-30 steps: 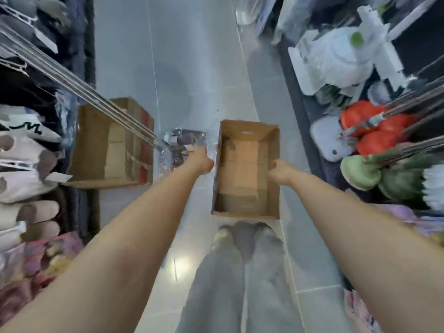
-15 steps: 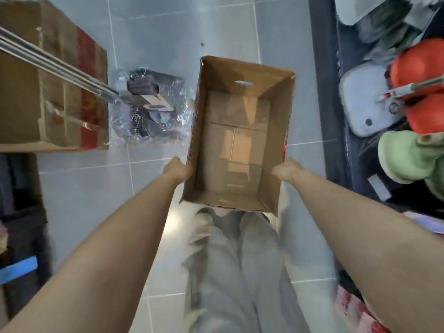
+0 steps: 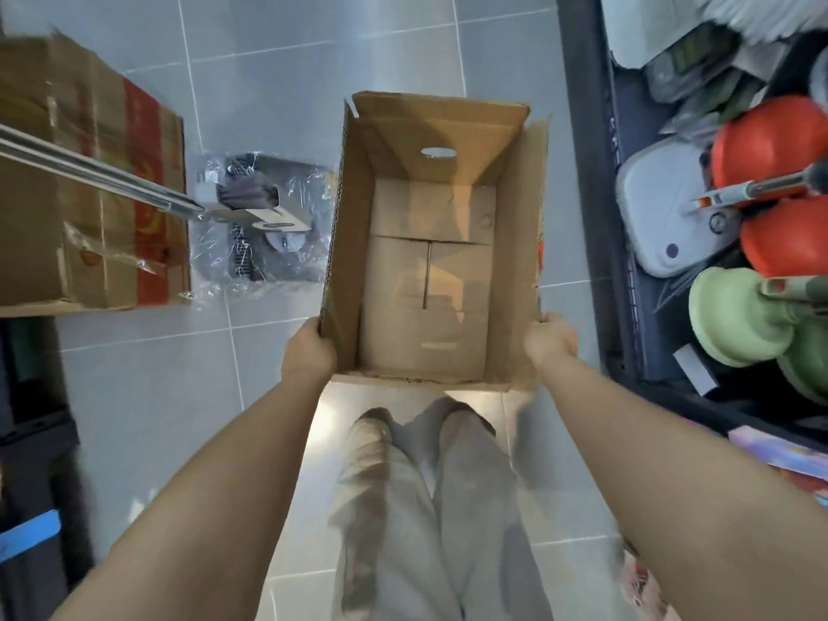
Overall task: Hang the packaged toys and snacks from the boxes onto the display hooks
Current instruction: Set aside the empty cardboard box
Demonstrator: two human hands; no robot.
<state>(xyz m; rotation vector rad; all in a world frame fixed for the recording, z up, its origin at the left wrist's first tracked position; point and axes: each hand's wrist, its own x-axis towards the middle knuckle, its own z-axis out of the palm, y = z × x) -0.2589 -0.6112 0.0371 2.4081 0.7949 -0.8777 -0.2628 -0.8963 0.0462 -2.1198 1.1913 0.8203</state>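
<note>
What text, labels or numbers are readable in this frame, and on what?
No text reads as words.
On the left cardboard box: yellow print on a red band, too blurred.
On the header card of the bagged item on the hook: a dark mark, too small.
On the dark shelf edge: faint marks, illegible.
On the empty box gripped by the left hand and right hand: a red patch outside, unreadable.

The box [image 3: 448, 127] is open above; a display hook [image 3: 112, 177] juts near its left wall.

No text can be read; the red print on the left cardboard box [image 3: 103, 244] is blurred.
</note>
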